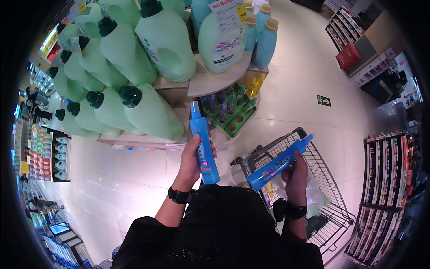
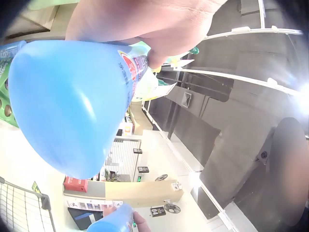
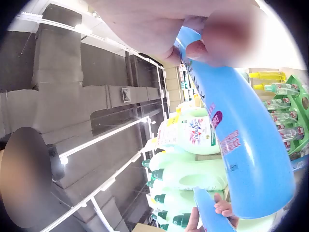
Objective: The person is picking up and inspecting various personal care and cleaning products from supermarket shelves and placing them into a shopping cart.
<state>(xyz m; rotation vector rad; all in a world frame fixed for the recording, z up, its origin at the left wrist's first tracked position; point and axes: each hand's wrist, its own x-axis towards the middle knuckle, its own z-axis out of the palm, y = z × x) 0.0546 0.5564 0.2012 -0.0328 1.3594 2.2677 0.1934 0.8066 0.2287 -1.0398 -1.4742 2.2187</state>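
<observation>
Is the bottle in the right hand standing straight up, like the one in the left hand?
No, the right hand holds its bottle tilted far over, its top toward the upper right.

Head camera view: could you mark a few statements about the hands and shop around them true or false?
1. The left hand and right hand each hold a blue plastic bottle. True.
2. The dark metal wire cart is empty. False; items lie in it.
3. Several large pale green plastic jugs have dark green caps. True.
4. The green arrow sign is on the ceiling. False; it is on the floor.
</observation>
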